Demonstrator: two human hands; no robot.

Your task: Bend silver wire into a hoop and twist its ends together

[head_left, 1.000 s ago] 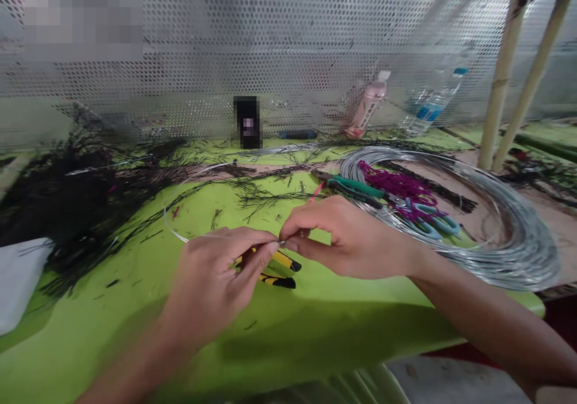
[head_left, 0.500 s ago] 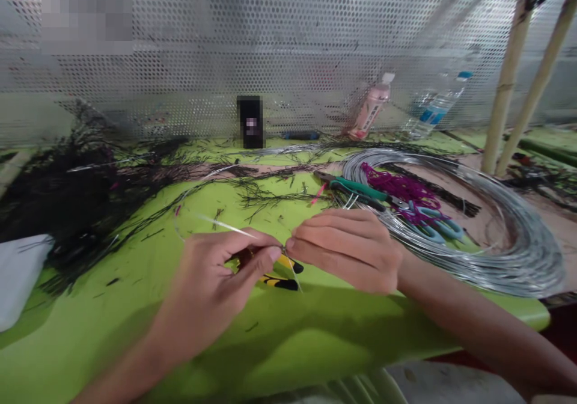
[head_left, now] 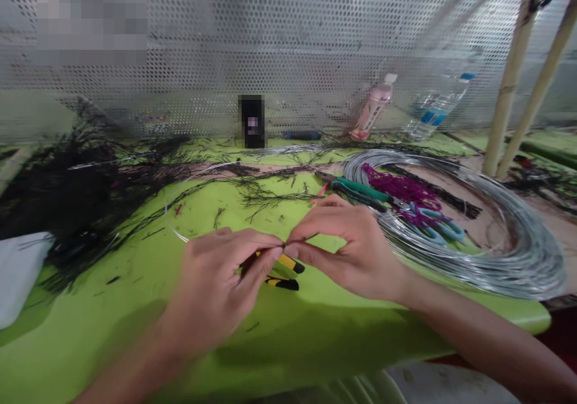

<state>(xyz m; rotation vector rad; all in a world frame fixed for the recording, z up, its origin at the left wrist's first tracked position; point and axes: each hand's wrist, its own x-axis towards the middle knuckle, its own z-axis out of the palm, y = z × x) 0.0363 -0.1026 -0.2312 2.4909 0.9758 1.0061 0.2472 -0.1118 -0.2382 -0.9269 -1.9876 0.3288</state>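
Observation:
My left hand (head_left: 220, 278) pinches thumb against forefinger, on a thin wire mostly hidden by the fingers. A pale curved wire (head_left: 170, 222) runs behind that hand from the table. My right hand (head_left: 347, 250) meets it fingertip to fingertip, its thumb and forefinger closed on a thin dark strand (head_left: 311, 236). Where the two pinches join, the detail is too small to make out. Beneath the hands lie yellow and black handles (head_left: 283, 283) of a tool whose head is covered by my left hand.
To the right lie a coil of silver wire (head_left: 532, 260), green-handled pliers (head_left: 360, 190), blue scissors (head_left: 433, 223) and purple cord (head_left: 406, 187). Black twiggy strands (head_left: 90, 193) heap at the left. Bottles (head_left: 372, 112) and a phone-like black object (head_left: 252, 121) stand behind.
My right hand has turned, raising its knuckles and opening a gap between forefinger and thumb. The bright wire ends beside both hands no longer show.

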